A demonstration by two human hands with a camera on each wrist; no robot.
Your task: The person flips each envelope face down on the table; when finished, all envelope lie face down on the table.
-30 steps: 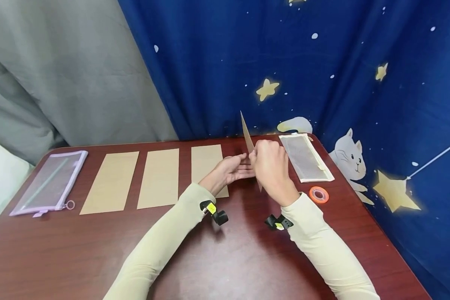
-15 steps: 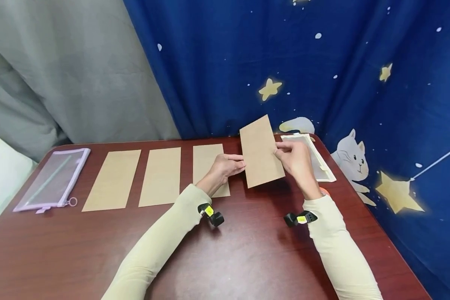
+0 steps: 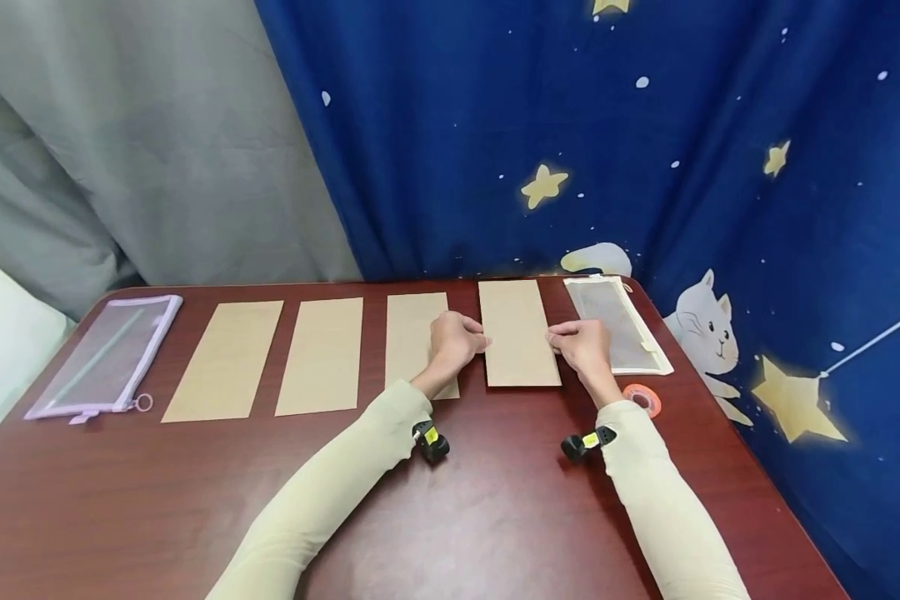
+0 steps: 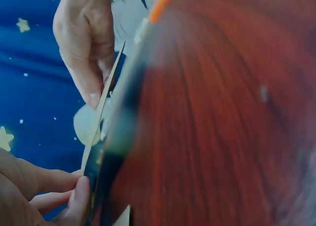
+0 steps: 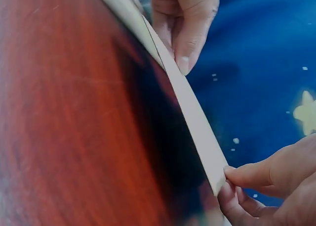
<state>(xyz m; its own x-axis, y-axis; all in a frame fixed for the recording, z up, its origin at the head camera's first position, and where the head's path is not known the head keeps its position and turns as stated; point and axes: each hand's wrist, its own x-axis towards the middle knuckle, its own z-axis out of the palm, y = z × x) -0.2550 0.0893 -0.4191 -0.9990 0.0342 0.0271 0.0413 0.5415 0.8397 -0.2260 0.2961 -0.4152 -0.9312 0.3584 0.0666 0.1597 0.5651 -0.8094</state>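
A brown kraft-paper card (image 3: 520, 333) lies level at the far side of the table, apparently just above the top. My left hand (image 3: 453, 337) pinches its left edge between thumb and fingers, and my right hand (image 3: 583, 343) pinches its right edge. In the left wrist view the card (image 4: 96, 129) shows nearly edge-on, left fingers at its near side. From the right wrist the card (image 5: 190, 117) is a thin pale strip with a gap of dark shadow under it. Left of it lies a similar card (image 3: 408, 321), partly hidden by my left hand.
Two more kraft cards (image 3: 318, 358) (image 3: 225, 358) lie in the row to the left. A purple mesh zip pouch (image 3: 105, 358) is at the far left. A cream-edged mesh pouch (image 3: 622, 325) and an orange tape roll (image 3: 642, 400) lie right. Curtains hang behind the table (image 3: 495, 500).
The card, first held upright and edge-on, has turned its face to me and been lowered level to the table. My right hand has shifted from beside the left hand to the card's right edge.
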